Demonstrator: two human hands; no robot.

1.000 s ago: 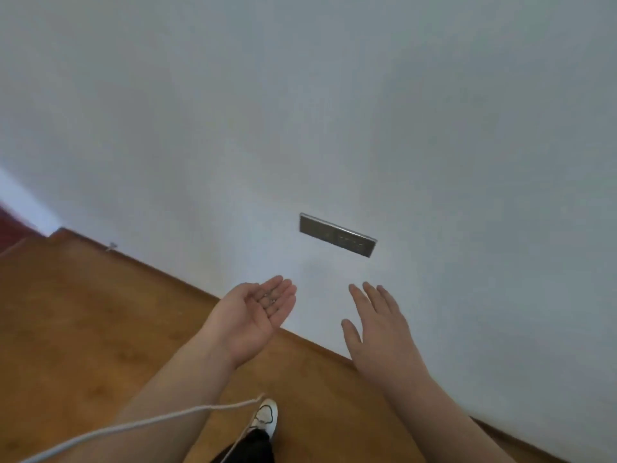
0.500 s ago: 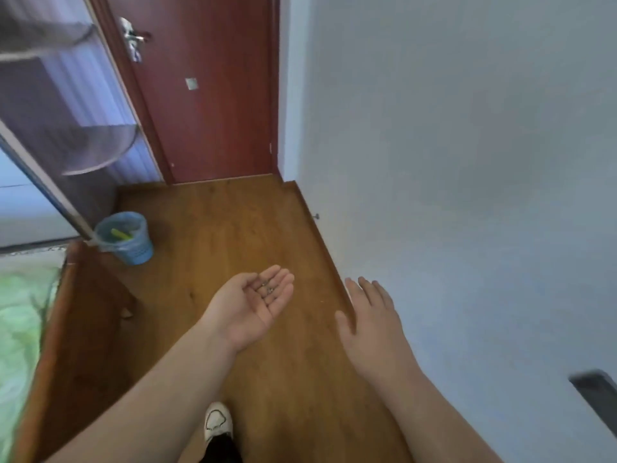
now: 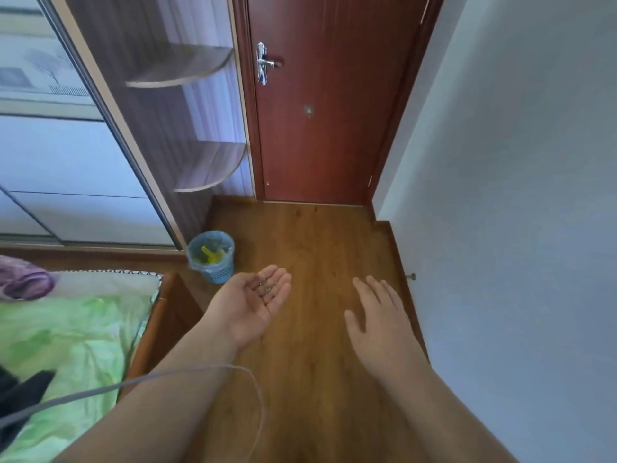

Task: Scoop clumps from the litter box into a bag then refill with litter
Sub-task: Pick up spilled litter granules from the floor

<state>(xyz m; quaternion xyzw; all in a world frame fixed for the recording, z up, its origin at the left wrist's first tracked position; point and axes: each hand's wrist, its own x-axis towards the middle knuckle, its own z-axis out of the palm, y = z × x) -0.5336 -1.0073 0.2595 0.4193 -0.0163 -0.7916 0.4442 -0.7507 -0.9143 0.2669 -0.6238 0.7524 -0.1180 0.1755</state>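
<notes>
Barely visible, a few small dark grains [image 3: 265, 288] lay on the fingers of the upturned, flat-open left hand [image 3: 253, 304]; right hand [image 3: 380, 315] spread palm-down, empty, above the wooden floor [image 3: 320, 242], near a blue bin [image 3: 211, 256].

There is one view only, from a wide-angle camera worn on the person's head. It looks forward and steeply down along a strip of wooden floor [image 3: 320, 262] toward a closed red-brown door [image 3: 327, 128] at the floor's far edge. Both bare forearms reach in from the bottom edge, close to the lens. The wall [image 3: 517, 195] borders the floor's right edge; a bed [image 3: 66, 329] fills the lower left corner.
</notes>
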